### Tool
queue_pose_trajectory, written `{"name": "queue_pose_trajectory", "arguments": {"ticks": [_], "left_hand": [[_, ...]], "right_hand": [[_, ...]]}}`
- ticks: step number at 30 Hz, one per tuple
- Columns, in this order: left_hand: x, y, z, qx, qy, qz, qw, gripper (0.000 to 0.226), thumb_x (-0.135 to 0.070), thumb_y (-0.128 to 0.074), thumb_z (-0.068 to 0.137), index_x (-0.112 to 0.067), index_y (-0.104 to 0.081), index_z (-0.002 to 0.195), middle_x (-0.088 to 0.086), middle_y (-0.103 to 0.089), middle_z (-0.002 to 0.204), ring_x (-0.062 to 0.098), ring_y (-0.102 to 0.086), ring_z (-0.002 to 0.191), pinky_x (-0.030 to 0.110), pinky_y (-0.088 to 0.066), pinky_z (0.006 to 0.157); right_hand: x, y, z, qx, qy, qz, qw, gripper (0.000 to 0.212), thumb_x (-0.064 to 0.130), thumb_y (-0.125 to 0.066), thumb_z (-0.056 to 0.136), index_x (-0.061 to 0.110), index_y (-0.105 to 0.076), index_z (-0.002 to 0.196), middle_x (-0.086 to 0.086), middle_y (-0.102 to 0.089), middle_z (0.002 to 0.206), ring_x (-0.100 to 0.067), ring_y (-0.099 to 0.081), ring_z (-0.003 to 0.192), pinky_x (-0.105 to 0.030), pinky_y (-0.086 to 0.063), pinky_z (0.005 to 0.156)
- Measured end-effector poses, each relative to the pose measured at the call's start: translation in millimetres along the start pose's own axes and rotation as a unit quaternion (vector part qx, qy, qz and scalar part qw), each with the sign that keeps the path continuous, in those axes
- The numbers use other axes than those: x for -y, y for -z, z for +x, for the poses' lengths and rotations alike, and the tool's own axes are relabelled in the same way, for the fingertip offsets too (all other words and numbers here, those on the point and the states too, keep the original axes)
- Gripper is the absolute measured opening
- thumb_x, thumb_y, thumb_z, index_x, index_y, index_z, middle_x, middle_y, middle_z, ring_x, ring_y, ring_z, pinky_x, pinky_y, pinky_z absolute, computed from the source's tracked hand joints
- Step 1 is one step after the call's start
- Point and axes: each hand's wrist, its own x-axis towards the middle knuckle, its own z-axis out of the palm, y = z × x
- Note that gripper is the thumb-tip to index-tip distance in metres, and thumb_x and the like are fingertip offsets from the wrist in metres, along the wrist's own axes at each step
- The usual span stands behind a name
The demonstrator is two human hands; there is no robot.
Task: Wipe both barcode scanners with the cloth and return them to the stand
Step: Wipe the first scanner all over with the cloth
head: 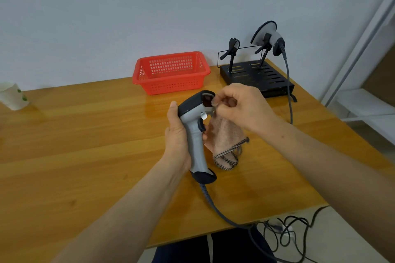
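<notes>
So: held scanner (195, 134) is upright over the table (85, 134), its handle wrapped in the left hand (177, 134) with the thumb up the back of the head. Long axis is near vertical, dark head on top, scan window (208, 100) facing right. Right hand (241, 107) sits just beside that window, fingers curled, pinching a bunched bit of the cloth (226, 141). The rest of the cloth hangs down right of the handle.

My read: mid-wipe on this unit, at the head end. Next stroke likely runs down the axis, head to grip, so the right hand travels and the left only holds.

Its cable (213, 203) drops off the near table edge. Further back is the stand (256, 77): left cradle (233, 46) empty, second scanner (276, 41) parked in the right one. Can't tell if that one's been wiped. Red basket (171, 72) is left of the stand.
</notes>
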Motion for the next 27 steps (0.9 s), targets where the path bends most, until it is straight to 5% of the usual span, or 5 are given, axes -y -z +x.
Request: {"name": "queue_pose_trajectory", "arguments": {"ticks": [5, 10, 15, 21, 27], "left_hand": [[3, -1, 3, -0.022, 0.009, -0.002, 1.000, 0.066, -0.070, -0.041, 0.083, -0.011, -0.067, 0.074, 0.006, -0.060, 0.057, 0.020, -0.051, 0.046, 0.028, -0.044, 0.048], [4, -1, 4, -0.015, 0.000, -0.002, 1.000, 0.066, -0.071, -0.041, 0.083, -0.011, -0.068, 0.078, 0.007, -0.062, 0.061, 0.021, -0.054, 0.050, 0.029, -0.046, 0.050], [6, -5, 4, -0.035, -0.015, -0.004, 0.999, 0.063, -0.069, -0.042, 0.084, -0.014, -0.073, 0.085, 0.013, -0.073, 0.088, 0.032, -0.068, 0.082, 0.044, -0.053, 0.082], [5, -6, -1, -0.025, -0.008, -0.005, 1.000, 0.066, -0.070, -0.043, 0.083, -0.010, -0.068, 0.078, 0.009, -0.063, 0.063, 0.022, -0.056, 0.051, 0.029, -0.048, 0.051], [4, -5, -2, -0.029, -0.011, -0.003, 1.000, 0.064, -0.068, -0.041, 0.085, -0.015, -0.069, 0.064, 0.004, -0.062, 0.057, 0.020, -0.055, 0.049, 0.030, -0.046, 0.053]], "right_hand": [[13, -1, -1, 0.036, 0.021, 0.107, 0.993, 0.011, 0.009, -0.066, 0.080, 0.020, -0.068, 0.081, 0.007, -0.060, 0.080, -0.002, -0.050, 0.066, -0.017, -0.046, 0.062], [4, -2, -3, 0.001, 0.029, 0.028, 0.999, 0.013, 0.010, -0.063, 0.080, 0.015, -0.070, 0.090, 0.008, -0.054, 0.082, -0.003, -0.049, 0.067, -0.019, -0.041, 0.066], [12, -10, -6, -0.025, 0.051, 0.143, 0.988, 0.009, 0.007, -0.065, 0.083, 0.013, -0.069, 0.088, 0.002, -0.062, 0.088, -0.016, -0.061, 0.082, -0.027, -0.052, 0.077], [1, -16, 1, -0.091, 0.097, 0.024, 0.991, 0.009, 0.011, -0.063, 0.085, 0.009, -0.069, 0.092, 0.002, -0.058, 0.091, 0.002, -0.048, 0.072, -0.012, -0.039, 0.070], [-2, -15, 1, -0.069, 0.044, -0.001, 0.997, 0.011, 0.014, -0.061, 0.087, 0.013, -0.068, 0.095, 0.002, -0.058, 0.095, -0.007, -0.051, 0.080, -0.022, -0.043, 0.075]]}}
